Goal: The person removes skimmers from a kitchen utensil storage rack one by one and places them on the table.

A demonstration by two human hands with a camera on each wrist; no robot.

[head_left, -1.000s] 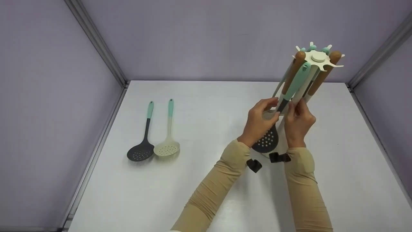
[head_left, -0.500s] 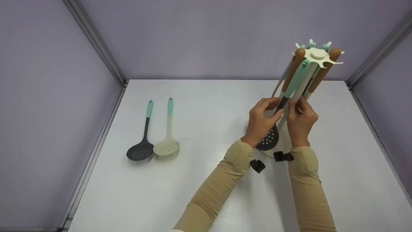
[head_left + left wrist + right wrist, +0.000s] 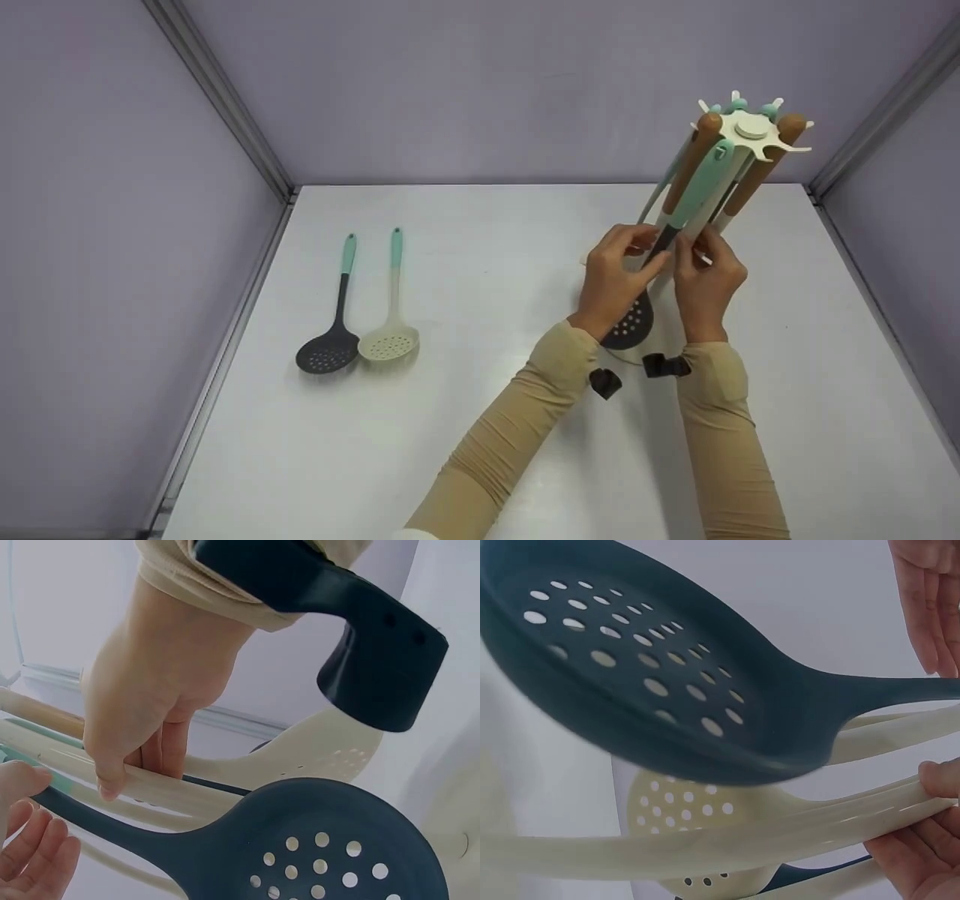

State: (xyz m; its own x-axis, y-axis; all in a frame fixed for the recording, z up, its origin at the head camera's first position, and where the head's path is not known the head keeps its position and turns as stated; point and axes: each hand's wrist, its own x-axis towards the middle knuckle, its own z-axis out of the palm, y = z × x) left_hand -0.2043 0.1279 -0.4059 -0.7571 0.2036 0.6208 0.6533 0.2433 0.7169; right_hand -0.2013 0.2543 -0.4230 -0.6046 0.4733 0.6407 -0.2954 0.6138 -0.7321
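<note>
A cream utensil stand (image 3: 751,129) rises at the right, with several utensils hanging from its top. On its near side hangs a dark skimmer (image 3: 634,322) with a mint handle. My right hand (image 3: 707,289) pinches the stand's cream post (image 3: 667,851) between thumb and fingers. My left hand (image 3: 609,283) is at the skimmer's dark shaft; in the left wrist view its thumb (image 3: 28,778) touches the shaft's upper end. Loose fingers of that hand lie apart from the shaft. Another cream perforated utensil (image 3: 679,806) hangs behind the post in the right wrist view.
Two more skimmers lie side by side on the white table (image 3: 480,420) at the left, one dark (image 3: 328,354) and one cream (image 3: 388,345). Brown-handled utensils (image 3: 688,169) hang on the stand. Pale wall panels (image 3: 480,90) enclose the table.
Both hands have shifted slightly right, and the stand with its hanging utensils also sits a little further right. My left thumb has moved up and right along the dark shaft. The table skimmers stay put.
</note>
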